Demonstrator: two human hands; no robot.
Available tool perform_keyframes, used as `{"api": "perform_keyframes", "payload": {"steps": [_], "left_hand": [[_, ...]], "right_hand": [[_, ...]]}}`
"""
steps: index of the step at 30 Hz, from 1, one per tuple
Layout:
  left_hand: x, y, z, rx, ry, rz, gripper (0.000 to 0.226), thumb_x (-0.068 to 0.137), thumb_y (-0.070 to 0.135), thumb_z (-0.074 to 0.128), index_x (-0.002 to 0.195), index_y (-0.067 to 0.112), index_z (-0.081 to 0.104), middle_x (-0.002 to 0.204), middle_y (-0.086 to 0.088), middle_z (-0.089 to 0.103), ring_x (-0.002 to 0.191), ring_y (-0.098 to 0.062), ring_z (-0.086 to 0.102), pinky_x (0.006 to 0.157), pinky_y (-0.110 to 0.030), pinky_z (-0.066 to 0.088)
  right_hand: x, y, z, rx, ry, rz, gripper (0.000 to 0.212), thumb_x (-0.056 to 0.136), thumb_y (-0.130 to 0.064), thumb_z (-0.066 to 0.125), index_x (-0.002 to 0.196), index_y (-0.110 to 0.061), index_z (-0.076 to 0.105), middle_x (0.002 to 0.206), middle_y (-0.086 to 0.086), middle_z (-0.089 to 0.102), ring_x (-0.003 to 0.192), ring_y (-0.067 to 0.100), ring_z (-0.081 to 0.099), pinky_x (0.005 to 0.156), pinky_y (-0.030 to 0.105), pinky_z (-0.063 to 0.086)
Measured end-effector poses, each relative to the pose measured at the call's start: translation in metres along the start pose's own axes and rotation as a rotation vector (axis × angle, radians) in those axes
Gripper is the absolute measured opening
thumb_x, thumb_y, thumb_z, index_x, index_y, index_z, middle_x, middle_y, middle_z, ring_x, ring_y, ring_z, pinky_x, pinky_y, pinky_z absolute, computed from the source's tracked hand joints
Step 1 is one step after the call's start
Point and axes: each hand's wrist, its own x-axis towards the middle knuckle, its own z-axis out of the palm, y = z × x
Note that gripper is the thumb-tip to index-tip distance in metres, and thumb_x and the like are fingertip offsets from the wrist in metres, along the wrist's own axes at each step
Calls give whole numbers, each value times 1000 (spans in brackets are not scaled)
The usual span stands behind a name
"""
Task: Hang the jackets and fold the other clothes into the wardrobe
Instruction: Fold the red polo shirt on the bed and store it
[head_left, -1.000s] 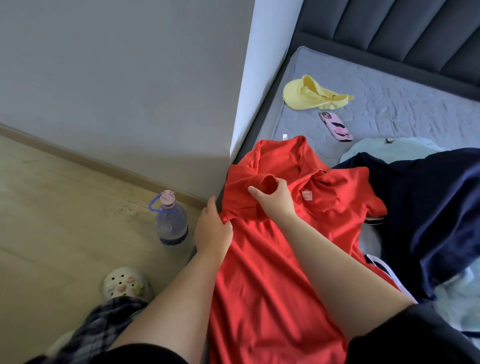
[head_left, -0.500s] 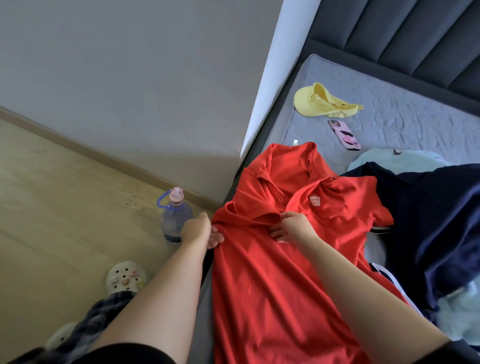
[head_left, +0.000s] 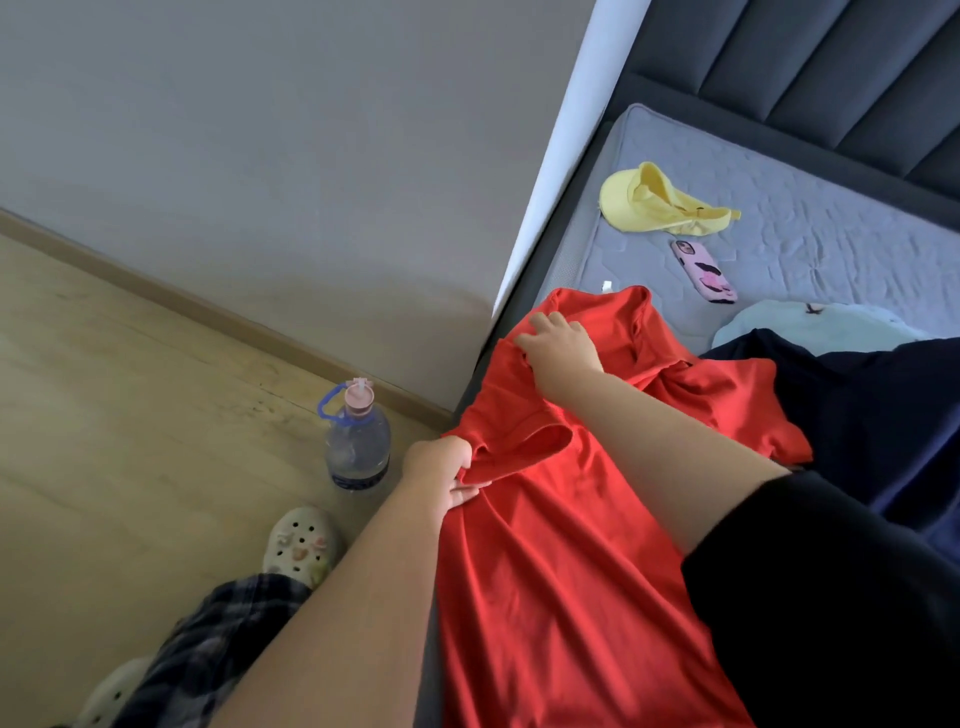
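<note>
While left hand (head_left: 441, 467) pinches, right hand (head_left: 558, 345) grips — red shirt (head_left: 561, 571).

I'm seeing a water bottle (head_left: 357, 441) with a pink cap and blue loop standing upright on the wooden floor (head_left: 130, 415), near the skirting. A pale perforated clog (head_left: 300, 543) is sitting just beside it. On the grey mattress (head_left: 810, 244), a yellow visor cap (head_left: 657, 200) is lying near a pink phone (head_left: 704, 270).
</note>
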Motion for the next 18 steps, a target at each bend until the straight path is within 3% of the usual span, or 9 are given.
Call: {"api": "perform_keyframes", "payload": {"steps": [3, 7, 8, 10, 12, 13, 15, 17, 18], "left_hand": [[3, -1, -5, -30, 15, -9, 33, 87, -15, 37, 110, 1, 53, 89, -15, 56, 97, -31, 62, 65, -36, 50], [2, 2, 0, 44, 15, -33, 35, 87, -16, 40, 117, -3, 53, 105, -21, 60, 110, -32, 60, 77, -38, 52], [1, 4, 1, 63, 32, -53, 31, 87, -17, 42, 112, -4, 55, 101, -22, 61, 109, -32, 61, 78, -39, 53], [3, 6, 2, 95, 68, -74, 17, 86, -18, 46, 90, -4, 55, 84, -19, 58, 106, -32, 62, 84, -40, 54], [4, 7, 3, 97, 87, -78, 18, 85, -18, 46, 76, -2, 51, 79, -17, 56, 103, -31, 62, 88, -40, 54], [5, 6, 2, 101, 85, -68, 17, 85, -18, 46, 79, -3, 52, 84, -18, 58, 102, -31, 62, 87, -41, 54], [2, 5, 3, 123, 86, -48, 19, 85, -17, 47, 96, -2, 54, 97, -20, 60, 104, -31, 61, 86, -41, 54], [-1, 4, 4, 145, 49, -26, 27, 87, -16, 45, 108, -3, 55, 99, -19, 59, 105, -29, 59, 88, -41, 53], [-4, 3, 5, 157, 31, -13, 29, 88, -15, 44, 113, -4, 55, 102, -19, 58, 107, -29, 59, 89, -41, 53]], "right_hand": [[16, 0, -4, -66, -220, -18, 36, 84, -25, 59, 120, -24, 59, 124, 3, 50, 116, 25, 45, 90, 35, 38], [25, 2, -10, -95, -53, -19, 29, 89, -11, 48, 110, -20, 64, 116, 3, 60, 110, 26, 57, 83, 34, 42], [25, 4, -11, -8, 18, 50, 29, 87, -5, 46, 105, -18, 66, 110, 5, 64, 104, 28, 60, 77, 33, 43], [26, 12, -14, 384, 154, 396, 26, 83, -2, 47, 96, -9, 68, 101, 12, 67, 96, 34, 63, 70, 32, 44], [25, 29, -18, 762, 245, 759, 24, 87, -9, 49, 99, -2, 68, 104, 18, 68, 100, 36, 62, 77, 32, 45], [23, 38, -18, 878, 243, 870, 27, 90, -14, 49, 104, 1, 67, 109, 19, 67, 105, 35, 60, 83, 32, 45], [16, 48, -17, 963, 178, 912, 31, 95, -20, 46, 101, 3, 66, 108, 18, 66, 108, 34, 59, 87, 32, 44], [6, 46, -16, 881, 210, 824, 32, 95, -19, 44, 76, -2, 63, 86, 15, 64, 95, 34, 59, 75, 33, 41], [1, 43, -17, 838, 260, 773, 29, 93, -18, 45, 73, -4, 61, 82, 13, 62, 91, 33, 58, 71, 33, 40]]}}
